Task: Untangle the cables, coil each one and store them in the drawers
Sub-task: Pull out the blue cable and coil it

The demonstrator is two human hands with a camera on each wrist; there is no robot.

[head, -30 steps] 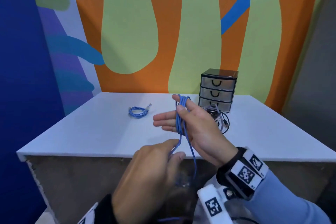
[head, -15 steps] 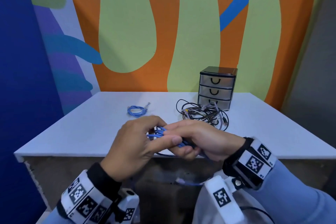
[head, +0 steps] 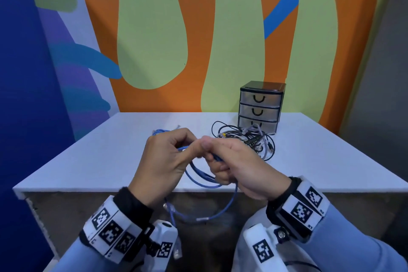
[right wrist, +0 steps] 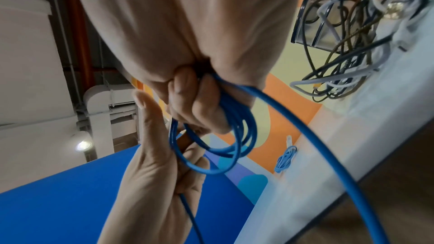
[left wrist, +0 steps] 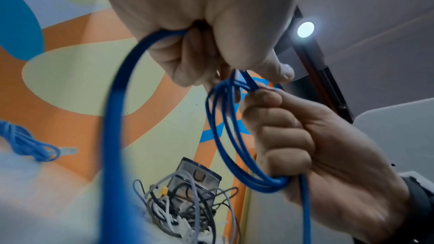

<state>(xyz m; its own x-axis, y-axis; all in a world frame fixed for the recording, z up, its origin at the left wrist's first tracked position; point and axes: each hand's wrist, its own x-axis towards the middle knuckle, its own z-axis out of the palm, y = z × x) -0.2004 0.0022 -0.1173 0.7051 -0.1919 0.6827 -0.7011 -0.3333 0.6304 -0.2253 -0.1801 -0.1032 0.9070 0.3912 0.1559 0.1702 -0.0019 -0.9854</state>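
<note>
Both hands meet above the table's front edge on one blue cable (head: pixel 199 180). My right hand (head: pixel 212 158) grips its bundle of small loops (left wrist: pixel 226 136) in a fist. My left hand (head: pixel 187 147) pinches a strand beside the right thumb; in the left wrist view another strand (left wrist: pixel 112 118) runs out of its curled fingers. The cable's loose tail (head: pixel 223 211) hangs below the edge with a clear plug at its end. A second blue cable (head: pixel 159 132) lies coiled on the table behind my left hand. A tangle of black, grey and white cables (head: pixel 247 139) lies in front of the three-drawer unit (head: pixel 260 104), whose drawers are closed.
The white table (head: pixel 88 161) stands against a painted wall. The drawer unit sits at its back right. Bare tabletop shows to the left and right of my hands.
A second ago my right hand stood upright and open with the cable wound around its fingers. It has since closed on the loops, and my left hand has risen to meet it.
</note>
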